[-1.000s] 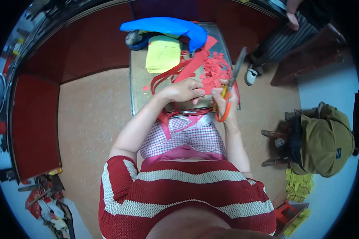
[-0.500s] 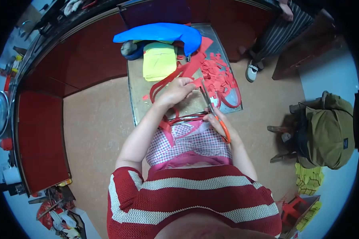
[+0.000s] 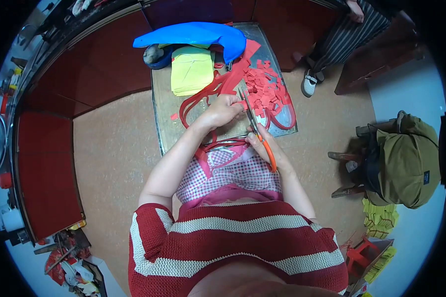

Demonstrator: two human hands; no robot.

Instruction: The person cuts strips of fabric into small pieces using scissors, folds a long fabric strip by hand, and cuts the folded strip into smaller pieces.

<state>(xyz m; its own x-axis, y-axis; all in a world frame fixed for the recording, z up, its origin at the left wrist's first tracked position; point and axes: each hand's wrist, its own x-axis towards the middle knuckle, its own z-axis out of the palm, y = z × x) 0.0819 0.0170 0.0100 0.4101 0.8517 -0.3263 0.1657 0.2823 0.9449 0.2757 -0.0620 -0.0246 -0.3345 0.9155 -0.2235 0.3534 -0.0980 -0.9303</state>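
My left hand [image 3: 222,112] pinches the end of a red strip [image 3: 242,104] above the low table [image 3: 160,116]. In my right hand [image 3: 268,143] are scissors [image 3: 267,152] with orange handles, their blades pointing away from me beside the strip's end. A heap of small red cut pieces [image 3: 267,91] lies just beyond, to the right. Long red bands [image 3: 187,106] curl left of my left hand. Behind them sit a stack of yellow sheets [image 3: 191,74] and a blue bag [image 3: 193,34].
A person in striped trousers [image 3: 349,39] stands at the upper right. An olive backpack [image 3: 406,161] rests on a wooden stool [image 3: 344,156] at the right. Dark red cabinets [image 3: 49,173] line the left. Yellow bundles [image 3: 380,218] lie lower right.
The view has shifted slightly, so the table and most things appear a little further left and higher. Both hands stay close together, with the scissors still in my right hand.
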